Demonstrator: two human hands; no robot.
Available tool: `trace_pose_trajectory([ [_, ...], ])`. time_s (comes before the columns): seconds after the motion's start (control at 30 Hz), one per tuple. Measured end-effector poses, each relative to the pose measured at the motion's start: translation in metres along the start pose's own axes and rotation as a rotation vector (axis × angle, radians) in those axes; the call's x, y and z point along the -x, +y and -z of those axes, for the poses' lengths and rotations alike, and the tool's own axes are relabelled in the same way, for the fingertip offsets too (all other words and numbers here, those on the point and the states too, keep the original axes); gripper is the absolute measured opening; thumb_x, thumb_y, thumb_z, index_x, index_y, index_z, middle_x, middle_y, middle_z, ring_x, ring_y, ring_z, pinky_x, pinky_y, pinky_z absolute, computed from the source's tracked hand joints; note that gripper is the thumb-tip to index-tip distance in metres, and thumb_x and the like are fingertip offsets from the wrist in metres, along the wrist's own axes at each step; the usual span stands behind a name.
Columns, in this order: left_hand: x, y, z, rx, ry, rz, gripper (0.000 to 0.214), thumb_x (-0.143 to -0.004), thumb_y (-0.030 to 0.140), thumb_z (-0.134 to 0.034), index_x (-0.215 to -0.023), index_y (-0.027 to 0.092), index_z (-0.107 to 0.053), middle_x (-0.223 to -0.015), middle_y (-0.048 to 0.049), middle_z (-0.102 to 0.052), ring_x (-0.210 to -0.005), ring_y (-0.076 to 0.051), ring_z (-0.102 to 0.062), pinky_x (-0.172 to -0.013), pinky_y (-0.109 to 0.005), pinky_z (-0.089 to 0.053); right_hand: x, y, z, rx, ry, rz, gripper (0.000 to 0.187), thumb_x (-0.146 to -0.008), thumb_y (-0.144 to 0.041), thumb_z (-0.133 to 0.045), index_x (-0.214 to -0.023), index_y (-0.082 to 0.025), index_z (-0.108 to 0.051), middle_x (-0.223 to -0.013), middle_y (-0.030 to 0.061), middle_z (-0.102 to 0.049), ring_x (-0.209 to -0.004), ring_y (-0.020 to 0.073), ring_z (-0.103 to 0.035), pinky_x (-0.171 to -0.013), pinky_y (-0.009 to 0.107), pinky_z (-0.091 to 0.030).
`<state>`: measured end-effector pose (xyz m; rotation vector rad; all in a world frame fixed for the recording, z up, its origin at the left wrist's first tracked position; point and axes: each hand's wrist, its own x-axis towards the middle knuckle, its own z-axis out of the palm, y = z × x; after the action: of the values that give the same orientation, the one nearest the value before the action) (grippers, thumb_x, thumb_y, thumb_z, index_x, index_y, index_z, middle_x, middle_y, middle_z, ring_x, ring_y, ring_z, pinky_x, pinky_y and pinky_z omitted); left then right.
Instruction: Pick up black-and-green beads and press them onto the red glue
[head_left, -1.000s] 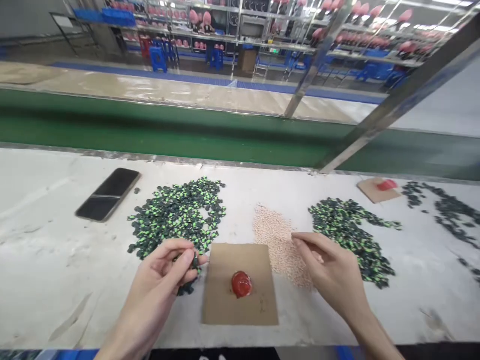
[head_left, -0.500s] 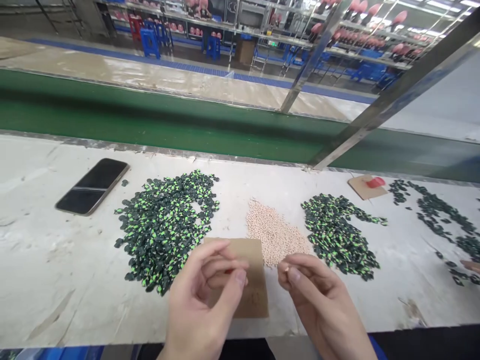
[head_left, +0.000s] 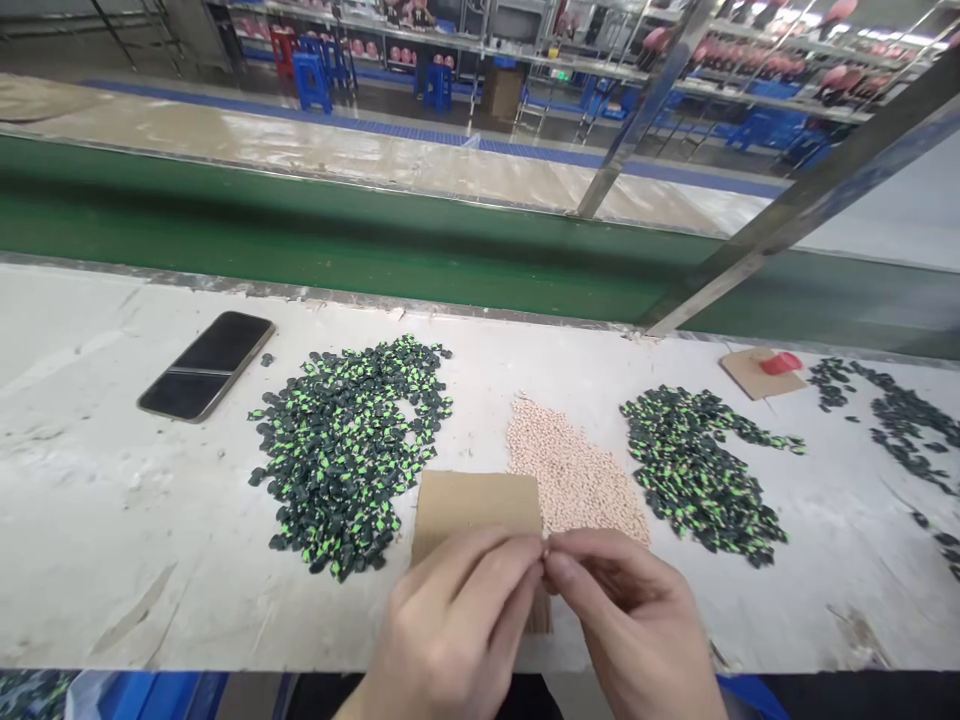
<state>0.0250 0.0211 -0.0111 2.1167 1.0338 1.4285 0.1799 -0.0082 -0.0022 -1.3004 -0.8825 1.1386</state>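
Note:
My left hand [head_left: 465, 610] is closed, back turned up, with its fingertips pressed together over the near part of a brown cardboard piece [head_left: 476, 500]. What those fingers hold is hidden. My right hand [head_left: 630, 610] pinches thumb against forefinger, and its tips touch those of the left. A tiny pale pink bead shows faintly at that meeting point. Just beyond the right hand lies a heap of pale pink beads [head_left: 574, 475]. Dark pieces with bright green marks form a large pile [head_left: 349, 455] on the left and a smaller pile [head_left: 697, 475] on the right.
A dark phone [head_left: 208, 365] lies at the table's far left. At the far right, a red cap-like object [head_left: 780, 363] rests on another cardboard piece [head_left: 750, 376], near scattered dark pieces [head_left: 911, 420]. A metal post [head_left: 727, 265] slants up beside the green belt [head_left: 337, 245].
My left hand has turned over and moved right, its fingers closing. Both hands' fingertips, apart before, now meet above the cardboard's right edge. The view has shifted slightly.

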Motion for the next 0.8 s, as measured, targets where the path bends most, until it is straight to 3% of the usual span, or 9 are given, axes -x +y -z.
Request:
trace_pose_trajectory([
  [0.17, -0.008, -0.002, 0.008, -0.036, -0.056, -0.046, 0.019, -0.098, 0.001, -0.056, -0.101, 0.012, -0.071, -0.088, -0.0100, -0.079, -0.077, -0.017, -0.077, -0.076, -0.021, -0.064, 0.006, -0.002, -0.002, 0.175, 0.007, 0.082, 0.017, -0.084, -0.019, -0.082, -0.085, -0.035, -0.087, -0.081, 0.0013, -0.085, -0.073, 0.0197, -0.083, -0.068, 0.019, -0.067],
  [0.47, 0.000, 0.000, 0.008, 0.191, -0.118, 0.150, 0.020, -0.093, 0.000, -0.057, -0.093, 0.017, -0.067, -0.084, -0.0057, -0.074, -0.073, -0.017, -0.075, -0.070, -0.022, -0.062, 0.009, 0.001, -0.003, 0.150, -0.053, 0.063, 0.011, -0.084, -0.022, -0.081, -0.083, -0.032, -0.085, -0.079, 0.0029, -0.083, -0.073, 0.0201, -0.079, -0.067, 0.024, -0.066],
  [0.6, 0.009, 0.001, 0.007, 0.284, -0.117, 0.276, 0.020, -0.094, 0.004, -0.058, -0.090, 0.020, -0.069, -0.079, -0.0015, -0.071, -0.066, -0.013, -0.071, -0.065, -0.019, -0.060, 0.014, -0.001, -0.007, 0.234, -0.003, 0.104, 0.009, -0.086, -0.028, -0.080, -0.076, -0.028, -0.081, -0.071, 0.0034, -0.076, -0.066, 0.0195, -0.070, -0.062, 0.027, -0.061],
  [0.8, 0.023, -0.001, 0.019, 0.356, 0.019, 0.620, 0.020, -0.087, 0.010, -0.075, -0.094, 0.028, -0.077, -0.081, 0.0056, -0.080, -0.061, -0.010, -0.075, -0.057, -0.010, -0.059, 0.013, 0.009, 0.006, 0.439, -0.113, 0.122, 0.011, -0.094, -0.025, -0.071, -0.083, -0.026, -0.074, -0.078, 0.0027, -0.071, -0.072, 0.0182, -0.067, -0.063, 0.024, -0.057],
])
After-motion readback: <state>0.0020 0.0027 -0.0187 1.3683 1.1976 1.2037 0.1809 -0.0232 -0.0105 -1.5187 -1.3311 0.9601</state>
